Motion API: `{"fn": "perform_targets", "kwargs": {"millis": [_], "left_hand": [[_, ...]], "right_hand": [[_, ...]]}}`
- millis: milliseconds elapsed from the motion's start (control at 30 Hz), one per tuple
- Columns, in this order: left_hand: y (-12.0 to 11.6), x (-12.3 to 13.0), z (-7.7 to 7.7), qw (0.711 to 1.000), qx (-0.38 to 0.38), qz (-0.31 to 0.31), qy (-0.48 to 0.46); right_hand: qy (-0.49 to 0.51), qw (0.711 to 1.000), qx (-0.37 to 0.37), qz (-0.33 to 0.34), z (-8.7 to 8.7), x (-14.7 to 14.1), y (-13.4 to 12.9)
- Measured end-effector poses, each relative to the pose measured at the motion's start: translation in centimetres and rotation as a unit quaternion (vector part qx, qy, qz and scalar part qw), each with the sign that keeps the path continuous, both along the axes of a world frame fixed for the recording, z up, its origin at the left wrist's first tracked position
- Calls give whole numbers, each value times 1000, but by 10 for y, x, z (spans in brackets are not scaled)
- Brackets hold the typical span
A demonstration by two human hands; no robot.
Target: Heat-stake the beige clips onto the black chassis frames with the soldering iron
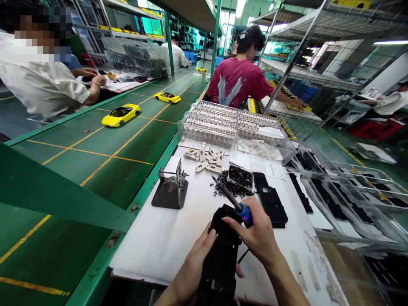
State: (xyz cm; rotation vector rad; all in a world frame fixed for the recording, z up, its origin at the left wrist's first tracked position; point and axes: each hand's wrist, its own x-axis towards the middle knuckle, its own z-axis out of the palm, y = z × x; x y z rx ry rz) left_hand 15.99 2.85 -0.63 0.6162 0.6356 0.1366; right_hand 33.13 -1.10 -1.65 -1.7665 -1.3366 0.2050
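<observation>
Pinching black plastic frame (221, 259) upright-tilted in left grip (194, 265), near front edge of worktop (149, 250). Frame seemingly light, stiff, thin-ribbed; long side edges looking safest for holding. Right grip (253, 231) closing around soldering iron (244, 212) at blue handle, shaft angling over frame's upper end and getting in way. Lying farther along worktop: second black frame (270, 202), black plastic scraps (231, 189), metal jig (170, 189), clear tray of beige parts (232, 123).

A factory assembly line — green conveyor belt (105, 144), yellow model cars (121, 115), wire shelving (318, 51).
</observation>
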Motion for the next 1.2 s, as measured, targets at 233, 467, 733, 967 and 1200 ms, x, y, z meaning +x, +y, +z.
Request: {"fn": "perform_targets", "kwargs": {"millis": [233,467,733,967,1200], "left_hand": [[11,-1,-4,984,-134,-66,-101],[33,-20,26,861,435,-71,254],[6,12,49,637,659,-187,353],[9,18,26,603,712,-138,331],[15,18,31,748,628,-88,199]], "right_hand": [[354,926,-134,-15,28,5,1],[417,898,-132,-44,20,3,4],[406,903,-119,-75,30,-18,10],[364,923,-106,-60,35,-16,9],[430,897,-101,-3,40,1,-5]]}}
